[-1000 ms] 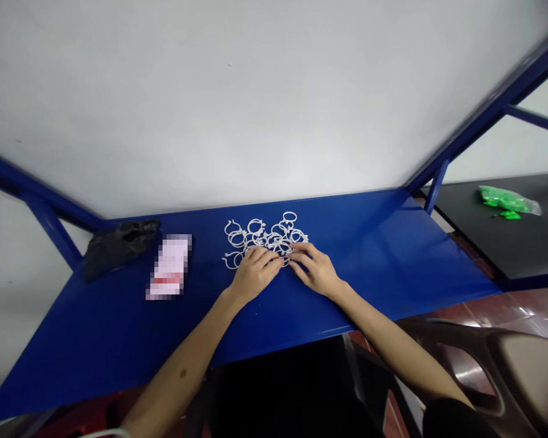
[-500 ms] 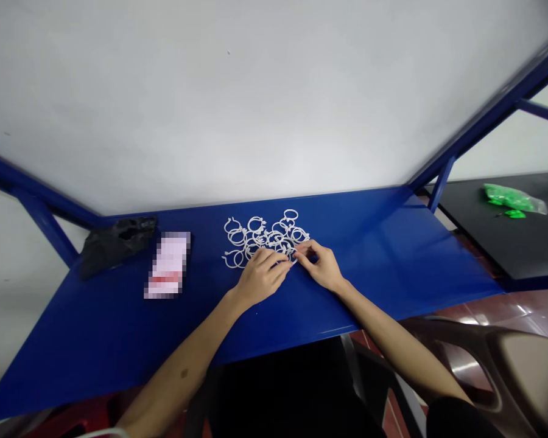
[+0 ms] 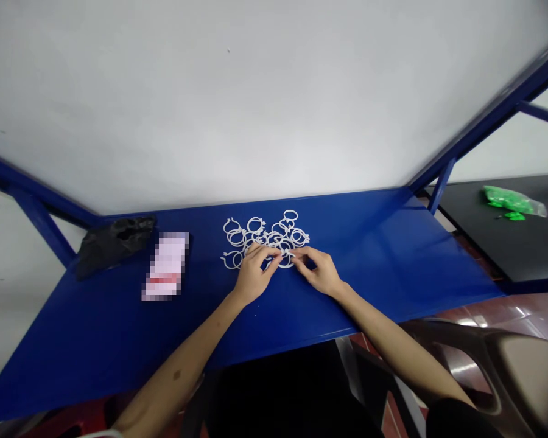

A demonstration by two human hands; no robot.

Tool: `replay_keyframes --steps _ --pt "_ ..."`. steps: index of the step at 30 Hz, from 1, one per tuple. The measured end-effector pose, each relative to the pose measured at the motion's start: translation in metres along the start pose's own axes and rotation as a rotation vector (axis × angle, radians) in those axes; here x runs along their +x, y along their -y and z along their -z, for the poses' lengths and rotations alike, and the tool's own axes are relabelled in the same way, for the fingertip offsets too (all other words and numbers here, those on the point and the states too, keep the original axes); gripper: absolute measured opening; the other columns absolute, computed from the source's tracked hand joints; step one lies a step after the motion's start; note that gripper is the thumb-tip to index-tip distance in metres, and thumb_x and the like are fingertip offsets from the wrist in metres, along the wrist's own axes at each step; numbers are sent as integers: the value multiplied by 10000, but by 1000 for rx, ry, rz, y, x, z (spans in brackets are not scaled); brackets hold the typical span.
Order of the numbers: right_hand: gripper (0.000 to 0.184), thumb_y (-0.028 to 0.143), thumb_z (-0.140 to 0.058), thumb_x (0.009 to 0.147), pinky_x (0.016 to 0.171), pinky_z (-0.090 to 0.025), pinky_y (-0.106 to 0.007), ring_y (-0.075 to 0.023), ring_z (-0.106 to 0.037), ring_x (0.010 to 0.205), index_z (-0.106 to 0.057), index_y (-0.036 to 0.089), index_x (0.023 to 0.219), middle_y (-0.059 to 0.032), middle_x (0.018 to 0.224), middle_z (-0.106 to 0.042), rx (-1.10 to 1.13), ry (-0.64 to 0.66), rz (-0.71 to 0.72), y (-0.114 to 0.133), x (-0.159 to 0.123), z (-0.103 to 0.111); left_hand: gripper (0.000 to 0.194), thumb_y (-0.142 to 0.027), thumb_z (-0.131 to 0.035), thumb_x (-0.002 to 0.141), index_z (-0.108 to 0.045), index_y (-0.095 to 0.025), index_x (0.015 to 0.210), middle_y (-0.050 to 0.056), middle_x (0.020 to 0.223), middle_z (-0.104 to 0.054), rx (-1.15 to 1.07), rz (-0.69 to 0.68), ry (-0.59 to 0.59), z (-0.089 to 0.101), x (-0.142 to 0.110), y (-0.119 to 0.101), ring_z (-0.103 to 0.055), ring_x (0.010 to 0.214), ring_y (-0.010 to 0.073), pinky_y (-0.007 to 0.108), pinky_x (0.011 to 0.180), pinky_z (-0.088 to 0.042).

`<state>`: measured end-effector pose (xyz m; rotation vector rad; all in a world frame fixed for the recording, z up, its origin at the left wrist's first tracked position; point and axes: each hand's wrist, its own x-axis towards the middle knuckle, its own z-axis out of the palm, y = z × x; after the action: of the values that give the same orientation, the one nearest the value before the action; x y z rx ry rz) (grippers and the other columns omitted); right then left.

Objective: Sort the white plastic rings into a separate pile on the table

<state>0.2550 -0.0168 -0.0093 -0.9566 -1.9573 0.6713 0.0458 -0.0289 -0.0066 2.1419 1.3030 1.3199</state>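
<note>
A heap of several white plastic rings [image 3: 261, 234] lies on the blue shelf [image 3: 383, 255] near the wall. My left hand [image 3: 252, 272] and my right hand [image 3: 317, 269] rest at the heap's near edge. Between their fingertips they pinch one white ring [image 3: 284, 258], the left hand from the left and the right hand from the right. Both hands have their fingers curled in a pinch.
A crumpled black bag [image 3: 114, 240] lies at the shelf's left back, with a blurred pink and white card [image 3: 165, 265] beside it. A black table [image 3: 506, 237] to the right carries a bag of green parts [image 3: 511, 199]. A brown chair [image 3: 497, 365] stands at lower right.
Both hands have shifted slightly at the heap's edge; their fingertips have come together on one ring that now stands out between them.
</note>
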Motion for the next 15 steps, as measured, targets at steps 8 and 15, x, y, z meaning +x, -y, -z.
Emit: replay_keyframes --steps 8,15 --pt "170 231 -589 982 711 -560 -286 -148 -666 760 -672 233 1131 -36 917 -719 9 22 100 -2 -1 0 69 -278 -639 940 -691 -240 966 13 875 -717 -72 60 29 0 -2 1 -636 888 185 350 798 -544" --pt "182 224 -560 1000 789 -560 -342 -185 -658 874 -671 240 1143 -64 968 -710 1 66 161 2 -4 -2 33 -241 -653 924 -682 -228 914 6 830 -690 -85 77 27 0 -5 0 -635 833 171 327 767 -540"
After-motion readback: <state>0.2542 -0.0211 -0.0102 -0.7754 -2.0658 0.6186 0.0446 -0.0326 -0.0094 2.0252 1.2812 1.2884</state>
